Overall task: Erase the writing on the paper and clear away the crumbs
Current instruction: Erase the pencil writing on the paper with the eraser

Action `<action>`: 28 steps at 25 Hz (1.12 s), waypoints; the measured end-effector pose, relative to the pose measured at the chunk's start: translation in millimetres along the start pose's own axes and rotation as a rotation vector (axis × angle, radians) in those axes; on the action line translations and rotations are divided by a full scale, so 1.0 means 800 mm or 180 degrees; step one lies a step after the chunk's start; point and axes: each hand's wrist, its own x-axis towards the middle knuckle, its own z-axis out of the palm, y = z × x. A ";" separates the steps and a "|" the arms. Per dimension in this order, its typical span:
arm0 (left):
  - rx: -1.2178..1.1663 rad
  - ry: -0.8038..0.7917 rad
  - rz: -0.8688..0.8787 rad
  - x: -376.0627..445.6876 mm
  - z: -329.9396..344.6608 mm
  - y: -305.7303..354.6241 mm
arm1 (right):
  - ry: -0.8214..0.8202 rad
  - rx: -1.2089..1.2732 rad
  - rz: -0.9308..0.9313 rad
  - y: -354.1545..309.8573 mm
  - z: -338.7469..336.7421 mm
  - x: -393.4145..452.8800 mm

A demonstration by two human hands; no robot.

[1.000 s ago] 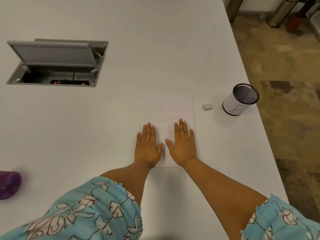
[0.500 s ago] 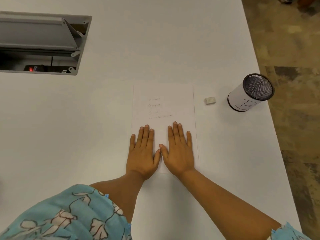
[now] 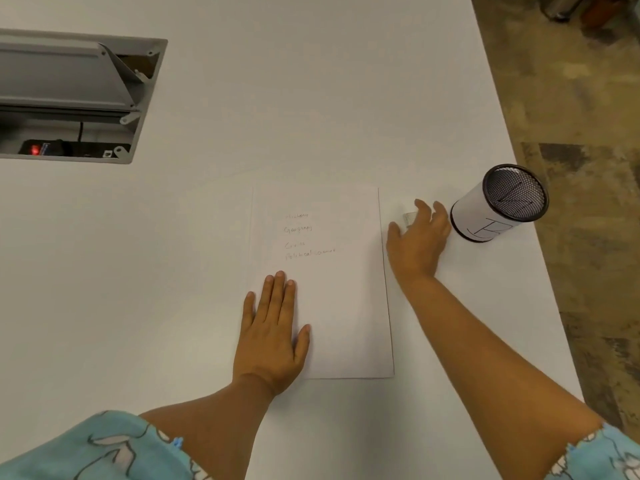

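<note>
A white sheet of paper (image 3: 346,306) lies on the white table, with several lines of faint pencil writing (image 3: 304,235) in its upper half. My left hand (image 3: 272,336) rests flat on the paper's lower left part, fingers together. My right hand (image 3: 419,237) is off the paper's right edge, fingers spread over a small white eraser (image 3: 409,216). The thumb and fingers sit around the eraser, which is partly hidden; whether they grip it is unclear.
A white cylindrical holder with a black mesh rim (image 3: 498,206) stands just right of my right hand, near the table's right edge (image 3: 519,174). An open grey cable hatch (image 3: 69,95) is set into the table at the far left. Floor lies beyond the right edge.
My right hand has left the paper and moved right and forward onto the eraser. My left hand stays flat on the paper. The camera has come closer.
</note>
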 end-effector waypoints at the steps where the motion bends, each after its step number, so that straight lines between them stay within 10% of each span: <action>1: 0.0004 -0.0013 0.0001 0.000 -0.001 0.000 | -0.0044 -0.0023 -0.0012 0.005 0.003 0.006; 10: 0.0035 -0.0057 0.0034 0.001 -0.002 0.000 | 0.0145 0.0906 -0.0247 -0.010 0.002 -0.030; 14: 0.0063 -0.0033 0.0032 0.002 -0.002 0.001 | -0.0777 0.1640 -0.0442 -0.048 0.031 -0.123; 28: 0.0103 -0.0056 0.0023 0.003 0.004 0.000 | -0.0950 0.1614 -0.0766 -0.066 0.075 -0.140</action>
